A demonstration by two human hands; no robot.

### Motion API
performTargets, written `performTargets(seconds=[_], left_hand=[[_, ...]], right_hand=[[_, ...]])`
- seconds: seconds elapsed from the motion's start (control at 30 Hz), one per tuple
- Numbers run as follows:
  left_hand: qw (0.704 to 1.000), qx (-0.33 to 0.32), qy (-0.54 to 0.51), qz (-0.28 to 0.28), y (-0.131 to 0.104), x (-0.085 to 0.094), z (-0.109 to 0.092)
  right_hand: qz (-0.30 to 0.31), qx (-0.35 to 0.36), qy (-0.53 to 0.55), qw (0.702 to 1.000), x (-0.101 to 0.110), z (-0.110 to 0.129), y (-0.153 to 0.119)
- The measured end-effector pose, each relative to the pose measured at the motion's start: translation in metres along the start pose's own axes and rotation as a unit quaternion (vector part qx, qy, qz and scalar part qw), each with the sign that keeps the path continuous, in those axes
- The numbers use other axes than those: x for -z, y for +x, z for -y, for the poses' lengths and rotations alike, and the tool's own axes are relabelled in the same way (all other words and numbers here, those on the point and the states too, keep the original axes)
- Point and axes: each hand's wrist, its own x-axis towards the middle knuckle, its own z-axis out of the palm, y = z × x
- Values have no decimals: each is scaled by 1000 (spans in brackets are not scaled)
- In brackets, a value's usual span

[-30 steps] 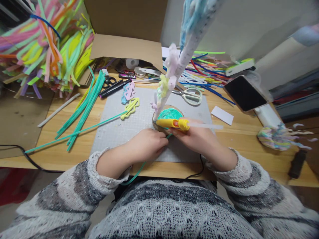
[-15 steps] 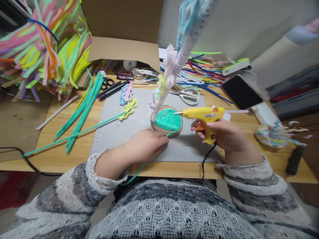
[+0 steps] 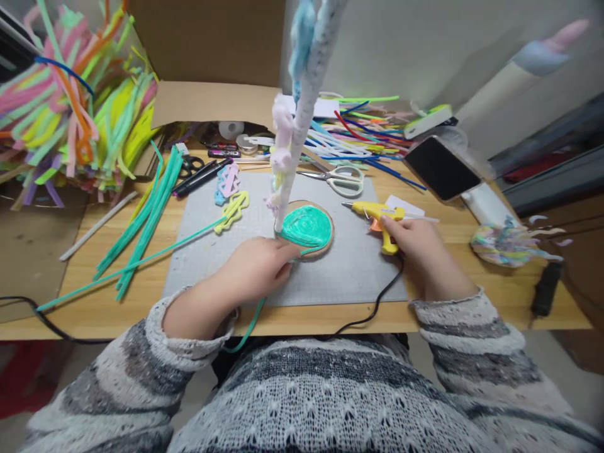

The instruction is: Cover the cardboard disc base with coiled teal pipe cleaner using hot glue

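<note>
Carefully, a left hand (image 3: 257, 267) pinches a teal fuzzy stem (image 3: 310, 251) at the near left edge of a round teal coil (image 3: 307, 225) on the gray mat (image 3: 349, 277). The right hand (image 3: 418, 242) touches a yellow glue gun (image 3: 375, 209) farther right, its grip impossible to tell. The stem looks light, soft and bendable, best pinched near the coil.

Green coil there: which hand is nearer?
Left: the left hand is by the near-left edge of the green coil; the right hand is farther right, at the glue gun.
</note>
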Motion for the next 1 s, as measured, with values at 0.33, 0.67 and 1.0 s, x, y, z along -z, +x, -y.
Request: performTargets(seconds=[0.33, 0.67, 1.0], left_hand=[[998, 21, 37, -56, 1, 0, 9], [997, 58, 15, -37, 1, 1, 16], [964, 134, -228, 20, -4, 11, 21]], right_hand=[[-3, 295, 11, 955, -10, 68, -35], [61, 372, 57, 925, -58, 72, -25], [36, 362, 90, 927, -67, 69, -24]])
